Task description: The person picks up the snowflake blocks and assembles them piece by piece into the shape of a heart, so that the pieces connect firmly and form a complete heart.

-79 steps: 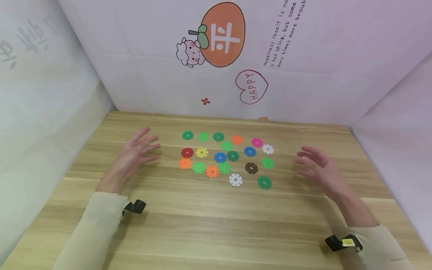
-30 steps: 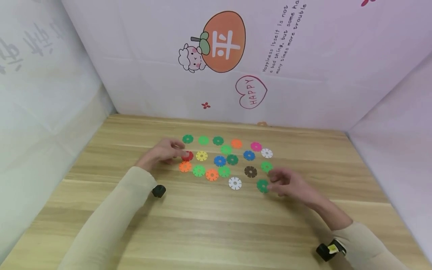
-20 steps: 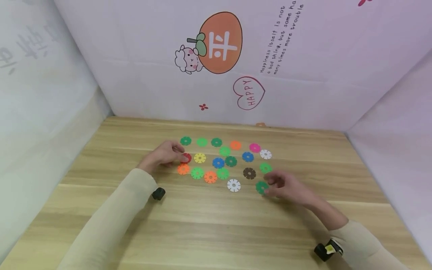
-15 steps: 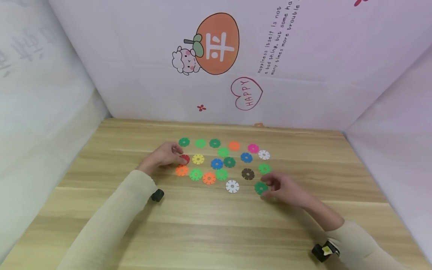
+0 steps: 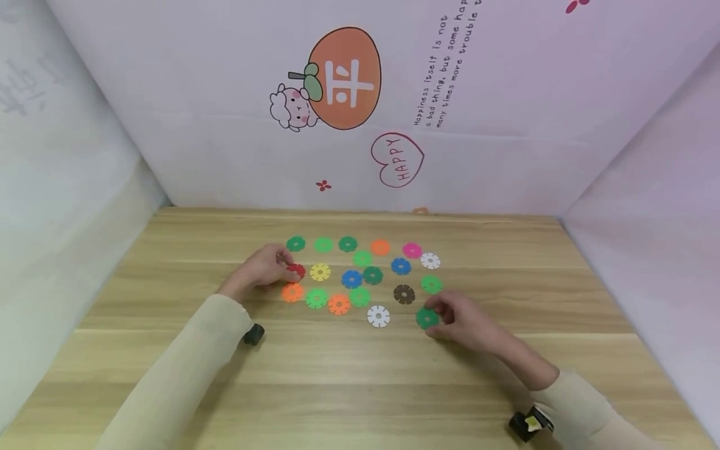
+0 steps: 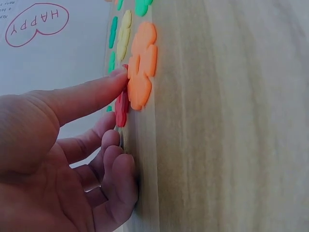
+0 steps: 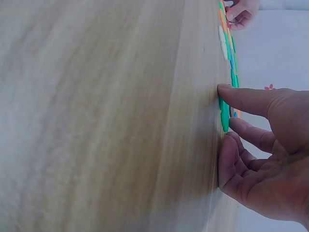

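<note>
Several flat, notched plastic snowflake discs in mixed colours lie on the wooden table. My left hand is at the left side of the group. Its thumb and index finger pinch the red snowflake disc, beside an orange disc. At the group's front right corner, my right hand holds the dark green snowflake disc between thumb and index finger. That disc lies flat on the wood in the right wrist view, the other fingers curling near the table.
Among the other discs are a yellow, a brown, a white and a pink one. White printed sheeting closes off the back and both sides. Each wrist wears a small black camera.
Both hands have come inward from the sides, left to the red disc, right to the dark green one. Their fingers have since closed in on these discs. The head view has shifted slightly.
</note>
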{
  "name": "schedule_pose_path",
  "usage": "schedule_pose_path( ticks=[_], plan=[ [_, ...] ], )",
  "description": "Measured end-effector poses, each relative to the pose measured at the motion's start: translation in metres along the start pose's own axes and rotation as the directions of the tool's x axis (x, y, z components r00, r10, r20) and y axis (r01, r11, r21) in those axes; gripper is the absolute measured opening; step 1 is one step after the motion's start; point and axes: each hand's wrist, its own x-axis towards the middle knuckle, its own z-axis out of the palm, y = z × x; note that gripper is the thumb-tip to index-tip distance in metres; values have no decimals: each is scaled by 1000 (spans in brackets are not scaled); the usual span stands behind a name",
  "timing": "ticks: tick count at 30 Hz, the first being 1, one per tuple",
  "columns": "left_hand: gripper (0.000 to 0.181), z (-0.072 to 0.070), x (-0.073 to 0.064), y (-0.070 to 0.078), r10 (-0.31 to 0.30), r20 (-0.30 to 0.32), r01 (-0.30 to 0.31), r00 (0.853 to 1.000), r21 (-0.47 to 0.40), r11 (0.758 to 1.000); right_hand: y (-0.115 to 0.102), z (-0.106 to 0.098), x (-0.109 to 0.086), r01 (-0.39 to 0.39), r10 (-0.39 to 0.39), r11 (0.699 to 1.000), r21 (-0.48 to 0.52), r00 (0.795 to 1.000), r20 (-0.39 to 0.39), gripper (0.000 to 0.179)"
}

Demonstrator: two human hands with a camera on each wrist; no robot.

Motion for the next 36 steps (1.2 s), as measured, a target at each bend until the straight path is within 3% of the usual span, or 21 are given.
schedule_pose_path(
  ticks=[11,17,28,36],
  plan=[
    [38,0,-3,-3,-8,-24,8,1000,14,1000,0,-2,-1,8,-8,999,41,1000,6,36],
    [38,0,-5,-2,19,-35,-19,999,11,1000,1,-1,-2,-19,19,998,63,1000,3,34],
    [25,-4,-11,-6,71,-53,-73,996,-42,996,8,-1,3,-1,2,996,92,1000,-10,31],
    [17,-6,-20,-15,96,-121,-108,988,-103,989,7,-6,1,-26,30,991,132,999,-29,31]
  ],
)
